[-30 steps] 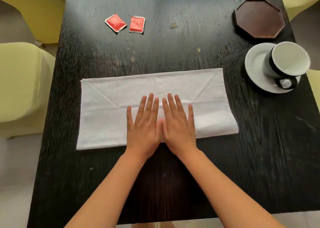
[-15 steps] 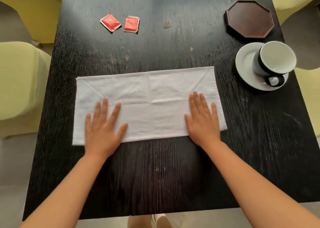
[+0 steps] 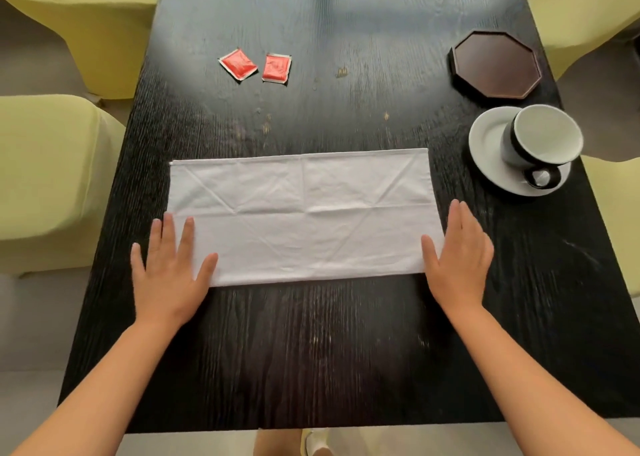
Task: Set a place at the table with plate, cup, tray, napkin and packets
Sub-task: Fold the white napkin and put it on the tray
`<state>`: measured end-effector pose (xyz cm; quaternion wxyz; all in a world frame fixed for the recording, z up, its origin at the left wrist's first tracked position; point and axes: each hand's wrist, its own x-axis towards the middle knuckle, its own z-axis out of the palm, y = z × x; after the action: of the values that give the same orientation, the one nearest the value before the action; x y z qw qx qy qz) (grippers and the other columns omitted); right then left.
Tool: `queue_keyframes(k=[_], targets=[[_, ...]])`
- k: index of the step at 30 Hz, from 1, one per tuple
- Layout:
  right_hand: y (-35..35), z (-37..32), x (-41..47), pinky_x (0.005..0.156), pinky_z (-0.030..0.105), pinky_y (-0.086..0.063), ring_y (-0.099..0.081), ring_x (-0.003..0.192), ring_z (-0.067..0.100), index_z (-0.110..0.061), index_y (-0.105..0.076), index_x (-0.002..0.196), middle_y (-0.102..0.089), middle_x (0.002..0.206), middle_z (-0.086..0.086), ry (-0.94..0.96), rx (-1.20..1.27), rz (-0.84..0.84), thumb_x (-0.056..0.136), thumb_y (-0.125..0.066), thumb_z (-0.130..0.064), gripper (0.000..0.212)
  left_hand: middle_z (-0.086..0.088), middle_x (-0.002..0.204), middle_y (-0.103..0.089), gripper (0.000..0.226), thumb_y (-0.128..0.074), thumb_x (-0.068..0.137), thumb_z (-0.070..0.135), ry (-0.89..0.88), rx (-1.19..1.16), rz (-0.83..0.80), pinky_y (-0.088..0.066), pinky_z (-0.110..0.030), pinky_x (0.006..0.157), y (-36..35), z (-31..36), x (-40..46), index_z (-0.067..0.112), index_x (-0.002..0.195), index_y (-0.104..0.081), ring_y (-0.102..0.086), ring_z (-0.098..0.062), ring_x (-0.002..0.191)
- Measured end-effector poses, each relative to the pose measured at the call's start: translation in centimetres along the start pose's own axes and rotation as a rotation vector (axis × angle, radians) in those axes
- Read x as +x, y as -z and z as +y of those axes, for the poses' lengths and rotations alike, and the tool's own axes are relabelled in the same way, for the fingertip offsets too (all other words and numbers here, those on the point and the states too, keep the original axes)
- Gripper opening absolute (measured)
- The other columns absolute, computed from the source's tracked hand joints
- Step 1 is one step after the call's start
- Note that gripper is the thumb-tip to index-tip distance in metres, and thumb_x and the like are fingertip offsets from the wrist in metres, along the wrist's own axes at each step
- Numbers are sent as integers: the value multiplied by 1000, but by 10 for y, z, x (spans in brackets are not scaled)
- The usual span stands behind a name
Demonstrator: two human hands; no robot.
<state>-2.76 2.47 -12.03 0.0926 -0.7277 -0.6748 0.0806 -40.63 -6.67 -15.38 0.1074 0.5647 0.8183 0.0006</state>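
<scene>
A white cloth napkin (image 3: 304,216) lies flat as a long folded rectangle across the middle of the black table (image 3: 329,351). My left hand (image 3: 169,272) rests flat with spread fingers on its near left corner. My right hand (image 3: 457,258) lies flat at its near right end, partly on the table. Two red packets (image 3: 256,66) sit side by side at the far left. A dark octagonal tray (image 3: 495,64) is at the far right. In front of it a white plate (image 3: 488,150) carries a cup (image 3: 543,140), white inside with a dark outside, tipped toward me.
Yellow-green covered chairs stand along both sides, one at the left (image 3: 48,178) and another at the far right (image 3: 581,8). The table's near edge runs just above my forearms. Small crumbs or marks (image 3: 341,71) dot the far table surface.
Both hands have slid apart from the napkin's middle out to its two ends, flattening the cloth. The napkin's right end now lies flatter.
</scene>
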Motion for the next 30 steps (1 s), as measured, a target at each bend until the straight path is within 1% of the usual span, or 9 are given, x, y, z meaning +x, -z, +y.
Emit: queue_keyframes(k=[2, 6, 9, 12, 15, 20, 24, 28, 30], targets=[[5, 3, -16, 101, 50, -31, -43, 119, 31, -11, -39, 135, -48, 130, 14, -120, 51, 98, 89, -54, -30, 52, -9, 159, 3, 74, -12, 86, 59, -11, -42, 76, 5, -51, 114, 6, 19, -3, 22, 149, -3, 7, -20, 145], [10, 4, -21, 95, 46, -31, -54, 89, 24, -12, -58, 104, -58, 92, 6, -279, 166, 17, 90, -53, -30, 24, 0, 156, 7, 67, -19, 89, 54, -253, -141, 144, 9, -45, 113, 9, 93, -2, 28, 147, 2, 6, -16, 145], [17, 1, -7, 96, 45, -29, -48, 72, 19, -13, -58, 84, -55, 70, -2, -382, 201, -83, 89, -52, -34, 22, 5, 155, 11, 64, -18, 89, 55, -346, -142, 113, 11, -45, 113, 2, 145, 9, 34, 145, 4, 10, -12, 143], [24, 2, 0, 92, 47, -33, -49, 67, 22, -12, -58, 62, -51, 55, -3, -466, 232, -158, 86, -54, -33, 32, 4, 157, 12, 63, -22, 93, 53, -316, -131, 25, 13, -46, 113, -16, 167, 15, 35, 145, 7, 14, -11, 143], [28, 1, 0, 89, 47, -35, -47, 56, 20, -16, -41, 45, -43, 48, -1, -492, 236, -193, 86, -54, -31, 45, 3, 159, 5, 64, -22, 91, 53, -298, -83, 6, 13, -45, 112, -28, 168, 17, 34, 148, 1, 9, -13, 145], [25, -2, -4, 92, 47, -32, -43, 60, 18, -16, -41, 57, -42, 57, -2, -519, 295, -222, 87, -50, -23, 32, 1, 159, 4, 65, -22, 90, 54, -305, -65, 28, 15, -43, 110, -28, 169, 16, 32, 148, -2, 6, -15, 146], [27, -3, -11, 88, 47, -40, -50, 72, 21, -15, -49, 79, -48, 66, -4, -532, 391, -196, 89, -46, -21, 13, 0, 159, 6, 65, -19, 90, 54, -299, -70, 26, 15, -43, 111, -29, 171, 9, 32, 148, 0, 8, -15, 145], [33, 8, -22, 66, 33, -45, -66, 72, 19, -8, -55, 92, -62, 85, 6, -597, 627, -179, 88, -51, -13, 8, 1, 159, 8, 65, -10, 88, 57, -299, -65, 18, 16, -43, 111, -30, 174, -2, 33, 147, 5, 11, -14, 145], [37, 16, -28, 73, 34, -49, -65, 65, 14, -8, -58, 106, -65, 83, 5, -680, 723, -179, 84, -58, -8, 22, 1, 159, 10, 66, -6, 86, 58, -302, -76, 9, 17, -42, 111, -30, 176, -9, 34, 145, 8, 15, -11, 143]])
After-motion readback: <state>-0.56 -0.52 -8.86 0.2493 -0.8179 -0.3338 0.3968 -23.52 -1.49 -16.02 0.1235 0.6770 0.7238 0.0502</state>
